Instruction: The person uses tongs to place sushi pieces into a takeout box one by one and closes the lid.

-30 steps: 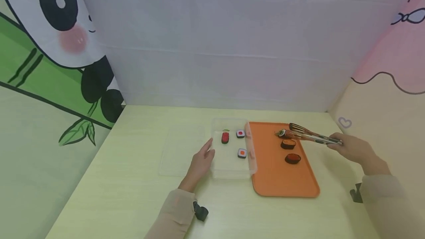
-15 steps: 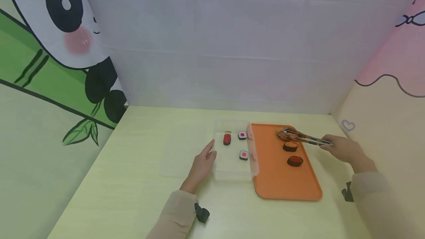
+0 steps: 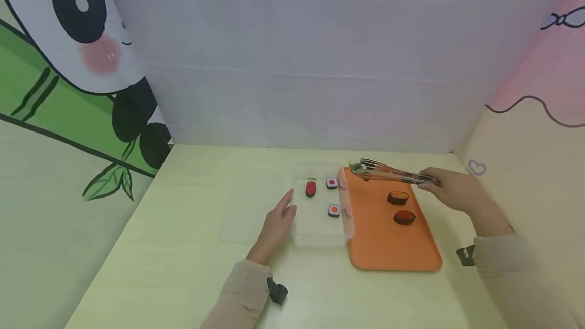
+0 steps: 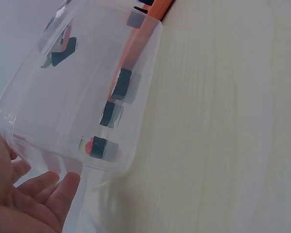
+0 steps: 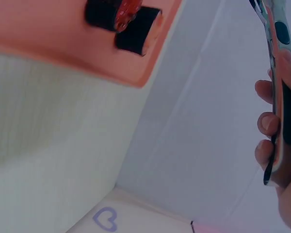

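**Sushi piece held in tongs by the container's wall; placement not yet made**

I find my right hand (image 3: 452, 189) with fingers curled round the handle of the tongs (image 3: 411, 177). At their tips is a green-tipped piece (image 3: 354, 168), above the far left corner of the orange tray (image 3: 384, 248), near the container's right side. How firmly it is gripped I cannot tell.

In my judgement, the step in hand is a transfer by tongs. The next move calls for clearing the right wall, lowering the piece onto bare floor and easing the tips apart without knocking its neighbours.

The clear container (image 3: 315, 241) holds three pieces: a red-topped piece (image 3: 311, 188) to the left, and two white-rimmed rolls (image 3: 334, 210), one behind the other, to the right. The tray bears two dark-wrapped pieces (image 3: 404, 217) on its right side.

My left hand (image 3: 280, 217) has fingers extended at the container's left wall, holding nothing; firm contact cannot be confirmed. What appears to be a clear lid (image 3: 249, 207) lies further left.
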Demonstrator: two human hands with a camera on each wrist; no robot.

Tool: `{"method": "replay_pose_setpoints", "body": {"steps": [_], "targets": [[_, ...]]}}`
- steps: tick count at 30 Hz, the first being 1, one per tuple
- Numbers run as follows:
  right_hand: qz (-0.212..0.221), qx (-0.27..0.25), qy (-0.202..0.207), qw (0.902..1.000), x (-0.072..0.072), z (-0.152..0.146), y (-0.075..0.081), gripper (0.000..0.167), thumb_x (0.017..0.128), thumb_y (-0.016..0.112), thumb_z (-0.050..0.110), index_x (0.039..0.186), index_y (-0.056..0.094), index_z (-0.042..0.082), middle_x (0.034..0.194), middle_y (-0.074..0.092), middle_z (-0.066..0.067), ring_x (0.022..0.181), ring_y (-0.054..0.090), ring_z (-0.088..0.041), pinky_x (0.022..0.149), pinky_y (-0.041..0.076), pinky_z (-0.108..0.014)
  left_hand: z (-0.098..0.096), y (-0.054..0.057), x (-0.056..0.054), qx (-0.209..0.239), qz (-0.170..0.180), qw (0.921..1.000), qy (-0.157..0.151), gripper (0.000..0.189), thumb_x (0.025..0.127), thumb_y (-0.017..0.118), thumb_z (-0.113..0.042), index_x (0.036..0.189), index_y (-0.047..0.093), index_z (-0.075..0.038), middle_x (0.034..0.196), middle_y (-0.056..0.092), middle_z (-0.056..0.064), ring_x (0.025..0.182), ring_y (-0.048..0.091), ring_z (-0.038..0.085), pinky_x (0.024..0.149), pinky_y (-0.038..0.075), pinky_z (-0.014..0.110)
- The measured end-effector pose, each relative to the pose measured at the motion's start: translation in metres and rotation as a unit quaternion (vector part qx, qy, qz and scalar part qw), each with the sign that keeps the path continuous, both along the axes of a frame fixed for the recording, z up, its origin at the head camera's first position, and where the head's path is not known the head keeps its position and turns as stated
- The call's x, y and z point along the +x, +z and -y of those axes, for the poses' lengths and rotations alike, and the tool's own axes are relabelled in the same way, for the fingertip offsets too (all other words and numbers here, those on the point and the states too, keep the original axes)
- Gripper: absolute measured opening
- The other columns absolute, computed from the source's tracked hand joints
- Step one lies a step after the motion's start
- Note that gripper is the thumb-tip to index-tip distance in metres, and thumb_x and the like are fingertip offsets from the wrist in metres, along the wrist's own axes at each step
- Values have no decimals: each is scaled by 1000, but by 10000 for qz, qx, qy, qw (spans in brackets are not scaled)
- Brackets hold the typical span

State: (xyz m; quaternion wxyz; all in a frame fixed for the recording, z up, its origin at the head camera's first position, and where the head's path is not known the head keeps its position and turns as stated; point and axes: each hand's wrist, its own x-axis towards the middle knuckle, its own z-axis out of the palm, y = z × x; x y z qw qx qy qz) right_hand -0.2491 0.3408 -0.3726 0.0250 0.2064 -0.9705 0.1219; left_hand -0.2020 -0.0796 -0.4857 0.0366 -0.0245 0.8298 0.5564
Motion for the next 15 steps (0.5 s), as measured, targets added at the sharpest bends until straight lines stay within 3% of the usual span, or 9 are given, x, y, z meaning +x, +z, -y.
{"method": "replay_pose_setpoints", "body": {"steps": [6,9,15], "targets": [[-96,136,424,9990,2,48,4,24,93,67,26,114,66,13,78,60,8,59,45,-12,54,39,-34,4,-1,0,-16,-23,10000,-31,50,104,45,-30,153,36,-24,151,40,7,130,47,29,105,38,49],[29,233,695,9973,2,71,-1,26,93,67,26,115,65,11,74,59,9,56,45,-11,52,40,-33,5,0,0,-75,-20,10000,-20,50,104,45,-30,153,36,-24,151,40,6,130,47,29,104,38,50],[-55,477,1075,9930,-1,108,-14,25,92,68,29,111,67,13,83,66,7,57,48,-6,50,41,-29,6,3,3,-124,-40,9999,-31,50,104,44,-30,153,35,-23,151,39,7,130,47,30,104,38,51]]}}
